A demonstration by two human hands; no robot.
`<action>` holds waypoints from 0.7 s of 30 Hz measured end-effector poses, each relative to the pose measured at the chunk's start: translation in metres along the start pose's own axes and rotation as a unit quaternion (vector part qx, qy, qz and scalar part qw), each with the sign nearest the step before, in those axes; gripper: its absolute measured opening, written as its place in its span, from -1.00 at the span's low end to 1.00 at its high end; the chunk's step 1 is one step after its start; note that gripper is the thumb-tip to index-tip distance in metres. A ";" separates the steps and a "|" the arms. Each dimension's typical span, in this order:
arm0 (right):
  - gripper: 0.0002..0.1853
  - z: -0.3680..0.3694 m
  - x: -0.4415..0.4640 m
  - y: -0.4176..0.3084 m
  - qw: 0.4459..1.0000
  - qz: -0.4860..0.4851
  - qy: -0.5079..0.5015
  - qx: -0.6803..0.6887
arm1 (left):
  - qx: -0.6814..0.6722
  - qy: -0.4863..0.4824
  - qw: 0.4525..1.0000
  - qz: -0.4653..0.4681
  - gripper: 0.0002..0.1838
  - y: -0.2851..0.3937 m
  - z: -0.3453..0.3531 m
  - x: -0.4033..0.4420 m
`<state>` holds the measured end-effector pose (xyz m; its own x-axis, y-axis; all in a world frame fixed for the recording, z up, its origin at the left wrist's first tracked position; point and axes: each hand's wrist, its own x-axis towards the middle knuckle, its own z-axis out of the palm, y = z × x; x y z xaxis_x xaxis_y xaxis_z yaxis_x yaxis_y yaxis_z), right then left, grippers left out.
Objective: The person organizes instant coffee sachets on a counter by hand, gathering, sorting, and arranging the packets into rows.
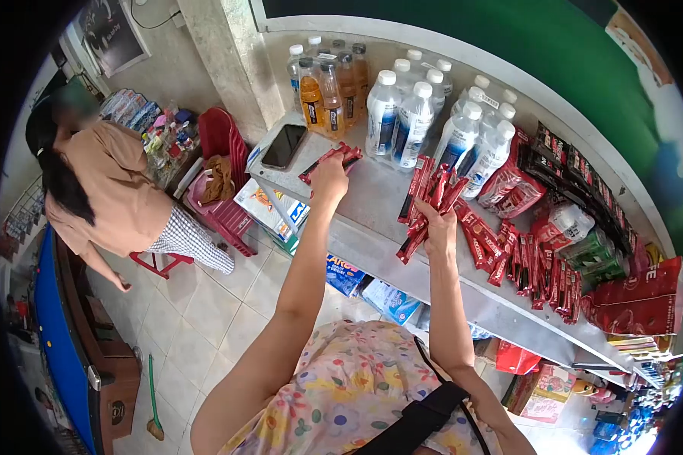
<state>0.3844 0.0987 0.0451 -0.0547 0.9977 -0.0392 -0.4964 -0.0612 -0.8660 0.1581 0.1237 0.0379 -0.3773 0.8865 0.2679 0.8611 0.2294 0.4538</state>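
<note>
L hand clutching red sachets nr the phone, R hand gripping a bunch too, over counter's front edge tbh

On the counter: phone at left, bottles along far side, sachets toward near right; left of it, stacked chairs.
</note>
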 end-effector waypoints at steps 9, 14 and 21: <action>-0.77 -0.009 0.008 0.005 1.000 -0.022 -0.004 -0.006 | -0.054 0.166 0.982 0.076 -0.66 0.013 -0.014 -0.012; -0.75 0.013 0.000 0.006 0.999 -0.030 -0.028 0.005 | -0.618 -0.131 0.772 -0.072 -0.71 0.040 -0.022 -0.050; -0.65 0.031 -0.009 0.009 0.972 -0.103 -0.080 -0.194 | -0.767 -0.152 0.608 -0.137 -0.70 0.069 -0.001 -0.069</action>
<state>0.3535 0.0886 0.0536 -0.1391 0.9685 0.2064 -0.1482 0.1858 -0.9714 0.2434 0.0777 0.0516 -0.1542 0.9862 -0.0601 -0.6384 -0.0530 0.7679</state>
